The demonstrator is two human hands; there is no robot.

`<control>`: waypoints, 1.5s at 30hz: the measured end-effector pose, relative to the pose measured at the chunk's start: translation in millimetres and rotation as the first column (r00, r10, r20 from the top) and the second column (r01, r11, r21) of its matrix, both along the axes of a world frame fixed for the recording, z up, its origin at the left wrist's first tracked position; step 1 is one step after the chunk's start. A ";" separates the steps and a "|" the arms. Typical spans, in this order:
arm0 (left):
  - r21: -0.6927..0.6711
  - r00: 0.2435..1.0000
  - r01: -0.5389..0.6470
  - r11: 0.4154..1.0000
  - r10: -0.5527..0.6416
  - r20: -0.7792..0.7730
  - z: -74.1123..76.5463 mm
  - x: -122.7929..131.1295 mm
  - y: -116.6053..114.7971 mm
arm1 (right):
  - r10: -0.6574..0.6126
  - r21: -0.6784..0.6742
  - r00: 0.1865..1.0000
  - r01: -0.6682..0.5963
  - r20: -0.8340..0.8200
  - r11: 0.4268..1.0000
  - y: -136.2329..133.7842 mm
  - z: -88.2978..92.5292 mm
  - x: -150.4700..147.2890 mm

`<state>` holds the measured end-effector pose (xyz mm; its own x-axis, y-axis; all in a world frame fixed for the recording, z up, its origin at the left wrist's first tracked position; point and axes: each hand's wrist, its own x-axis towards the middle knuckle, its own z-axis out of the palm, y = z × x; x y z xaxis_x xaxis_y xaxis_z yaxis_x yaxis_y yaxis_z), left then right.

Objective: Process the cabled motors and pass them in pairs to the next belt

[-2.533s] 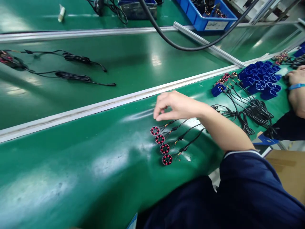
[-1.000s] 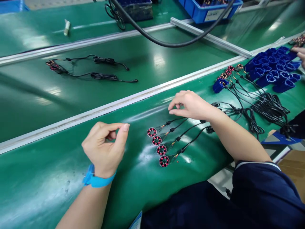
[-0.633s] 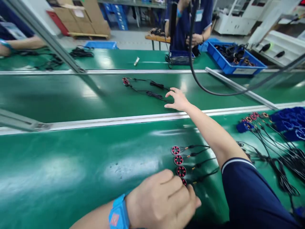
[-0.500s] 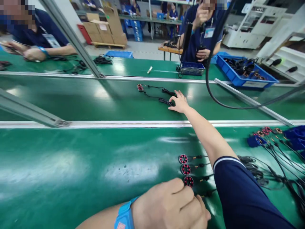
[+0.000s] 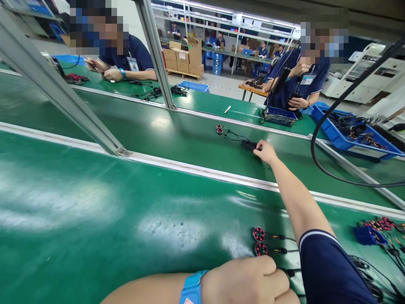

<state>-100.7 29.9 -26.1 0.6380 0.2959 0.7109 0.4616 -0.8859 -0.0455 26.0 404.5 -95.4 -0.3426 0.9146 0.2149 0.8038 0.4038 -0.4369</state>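
Observation:
My right hand (image 5: 266,152) reaches out over the far strip of the green bench, its fingers pinched on the bundled black cable (image 5: 249,144). Thin wires run from that bundle to a small round part with reddish coils (image 5: 219,129), lying to its left. My left hand (image 5: 245,280), below a blue wristband (image 5: 191,288), is closed at the bottom of the view; its fingertips and anything in them are hidden. Just above it lie two round coil parts with red segments, an upper one (image 5: 258,234) and a lower one (image 5: 261,249), leads pointing right.
A pale rail (image 5: 196,169) and slanting metal posts (image 5: 156,55) divide the bench. At right lie a blue holder (image 5: 363,235) and more coils (image 5: 381,223). A blue crate (image 5: 363,145) of wired parts stands far right, below a hanging black cable (image 5: 313,143). Two co-workers sit opposite.
My right hand has closed from spread fingers onto the black cable, and its two bundles are drawn together. My left hand now covers more of the coil row. The view has tilted and shifted.

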 end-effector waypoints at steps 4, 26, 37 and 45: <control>-0.037 1.000 0.023 0.999 -0.022 0.020 1.7 2.5 -3.6 | 0.000 0.039 0.993 0.005 -0.121 0.999 -22.7 23.9 10.0; -0.596 0.867 -0.459 0.659 0.477 -0.141 -71.0 -7.7 169.6 | -0.278 0.208 0.911 0.348 -0.305 0.914 -253.1 33.4 187.7; -0.541 0.889 -0.428 0.724 0.230 -0.395 -79.6 48.7 267.4 | -0.458 0.092 0.889 0.455 0.009 0.886 -261.1 11.6 255.4; -0.502 0.839 -0.437 0.746 0.137 -0.526 -67.7 65.7 279.3 | -0.219 0.015 0.957 0.220 0.191 0.975 -251.1 -2.1 268.7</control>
<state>-34.9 309.2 -93.9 0.6362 0.7715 0.0037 0.7598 -0.6274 0.1707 294.6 153.4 -97.5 -0.1670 0.9730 0.1594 0.9409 0.2056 -0.2691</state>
